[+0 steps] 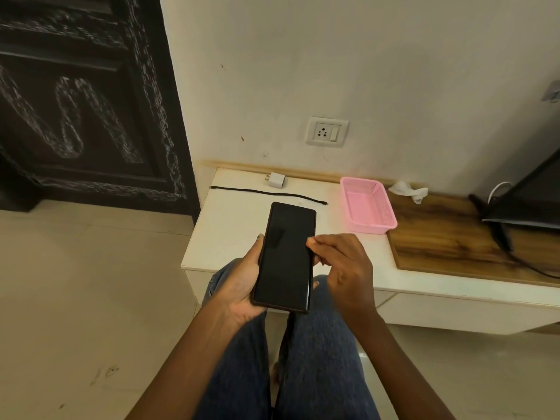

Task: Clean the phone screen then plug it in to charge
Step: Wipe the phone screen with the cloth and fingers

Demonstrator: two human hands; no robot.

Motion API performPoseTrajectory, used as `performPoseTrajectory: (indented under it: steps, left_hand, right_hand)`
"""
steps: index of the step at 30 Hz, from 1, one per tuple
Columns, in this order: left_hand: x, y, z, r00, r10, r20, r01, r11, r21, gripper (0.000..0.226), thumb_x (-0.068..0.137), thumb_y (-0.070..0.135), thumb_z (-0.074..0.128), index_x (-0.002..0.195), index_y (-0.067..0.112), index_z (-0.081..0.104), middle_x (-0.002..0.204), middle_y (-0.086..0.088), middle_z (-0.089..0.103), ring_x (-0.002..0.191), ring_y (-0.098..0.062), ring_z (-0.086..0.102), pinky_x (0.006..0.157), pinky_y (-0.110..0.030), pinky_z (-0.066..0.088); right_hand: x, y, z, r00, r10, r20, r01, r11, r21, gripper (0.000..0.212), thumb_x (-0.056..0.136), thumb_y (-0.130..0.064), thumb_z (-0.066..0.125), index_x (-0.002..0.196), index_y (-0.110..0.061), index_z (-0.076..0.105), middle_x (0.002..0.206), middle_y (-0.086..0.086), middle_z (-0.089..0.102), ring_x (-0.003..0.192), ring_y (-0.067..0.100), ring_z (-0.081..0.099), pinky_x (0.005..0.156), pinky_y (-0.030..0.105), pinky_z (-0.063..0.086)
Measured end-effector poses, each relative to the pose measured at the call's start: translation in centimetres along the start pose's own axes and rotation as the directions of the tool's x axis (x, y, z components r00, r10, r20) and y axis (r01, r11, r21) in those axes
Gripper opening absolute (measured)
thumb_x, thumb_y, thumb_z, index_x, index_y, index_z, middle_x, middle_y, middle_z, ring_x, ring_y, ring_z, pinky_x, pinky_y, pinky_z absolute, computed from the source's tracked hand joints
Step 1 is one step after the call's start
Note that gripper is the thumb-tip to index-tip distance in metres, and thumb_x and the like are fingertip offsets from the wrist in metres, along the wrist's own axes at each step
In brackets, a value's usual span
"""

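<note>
A black phone (pixel 285 256) with a dark screen is held face up in my left hand (pixel 239 283), above the near edge of the white cabinet top (pixel 230 225). My right hand (pixel 342 268) is beside the phone's right edge, fingers pinched together and touching it, with nothing visible between them. A black charging cable (pixel 266 194) lies stretched out on the cabinet top behind the phone. A white charger adapter (pixel 276 179) sits near the wall. The wall socket (pixel 326 131) with its switch is above them. A crumpled white tissue (pixel 409 190) lies behind the pink basket.
An empty pink plastic basket (pixel 366 206) stands on the cabinet, right of the cable. A wooden board (pixel 448 237) covers the right part, with a dark screen (pixel 533 195) and its cords at the far right. A dark carved door (pixel 85 98) is on the left.
</note>
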State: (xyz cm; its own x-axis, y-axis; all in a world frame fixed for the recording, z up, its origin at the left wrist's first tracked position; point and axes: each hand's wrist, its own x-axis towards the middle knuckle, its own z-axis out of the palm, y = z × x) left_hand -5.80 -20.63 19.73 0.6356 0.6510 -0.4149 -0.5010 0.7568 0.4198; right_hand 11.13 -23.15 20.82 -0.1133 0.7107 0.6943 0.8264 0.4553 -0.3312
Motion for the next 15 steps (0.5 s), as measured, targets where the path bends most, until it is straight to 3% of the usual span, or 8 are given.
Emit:
performPoseTrajectory:
  steps: [2, 6, 9, 12, 15]
  left_hand:
    - [0.0, -0.1, 0.0, 0.999, -0.029, 0.016, 0.029, 1.0, -0.01, 0.063, 0.091, 0.06, 0.042, 0.13, 0.013, 0.057, 0.117, -0.023, 0.065, 0.104, -0.039, 0.065, 0.086, -0.055, 0.052]
    - [0.0, -0.4, 0.3, 0.997, -0.031, 0.067, 0.034, 0.998, -0.044, 0.062, 0.091, 0.059, 0.044, 0.134, 0.015, 0.054, 0.13, -0.022, 0.056, 0.12, -0.039, 0.055, 0.102, -0.066, 0.036]
    - [0.0, -0.2, 0.9, 0.997, 0.003, 0.072, 0.001, 0.998, -0.055, 0.063, 0.091, 0.059, 0.045, 0.134, 0.013, 0.054, 0.129, -0.021, 0.056, 0.116, -0.036, 0.057, 0.096, -0.059, 0.045]
    - [-0.2, 0.1, 1.4, 0.997, 0.015, 0.071, -0.012, 0.999, -0.042, 0.064, 0.089, 0.059, 0.045, 0.128, 0.012, 0.06, 0.129, -0.019, 0.059, 0.114, -0.033, 0.06, 0.089, -0.052, 0.052]
    - [-0.6, 0.0, 1.6, 0.996, 0.003, 0.088, -0.002, 1.0, -0.007, 0.062, 0.09, 0.059, 0.042, 0.124, 0.012, 0.064, 0.13, -0.016, 0.06, 0.112, -0.031, 0.062, 0.086, -0.048, 0.054]
  right_hand:
    - [-0.8, -0.4, -0.3, 1.0, 0.012, 0.017, -0.012, 1.0, -0.019, 0.049, 0.056, 0.029, 0.072, 0.098, 0.003, 0.071, 0.094, 0.012, 0.07, 0.085, 0.027, 0.064, 0.078, 0.02, 0.05]
    - [-1.0, -0.4, -1.1, 1.0, 0.003, 0.029, -0.001, 0.999, -0.05, 0.047, 0.058, 0.025, 0.075, 0.1, 0.003, 0.07, 0.096, 0.014, 0.07, 0.088, 0.028, 0.064, 0.083, 0.022, 0.048]
    - [-0.4, -0.2, -1.2, 1.0, -0.007, 0.017, 0.008, 0.996, -0.087, 0.041, 0.061, 0.015, 0.08, 0.099, 0.004, 0.07, 0.095, 0.015, 0.071, 0.087, 0.031, 0.066, 0.083, 0.027, 0.048]
    - [0.6, 0.1, -0.8, 0.997, -0.045, -0.057, 0.037, 0.991, -0.125, 0.02, 0.081, 0.01, 0.057, 0.097, 0.007, 0.07, 0.093, 0.018, 0.071, 0.085, 0.033, 0.066, 0.079, 0.032, 0.051]
    - [1.7, 0.9, -0.6, 0.994, -0.048, -0.097, 0.034, 0.989, -0.14, 0.031, 0.086, 0.003, 0.042, 0.094, 0.007, 0.071, 0.089, 0.018, 0.071, 0.083, 0.034, 0.066, 0.073, 0.034, 0.055]
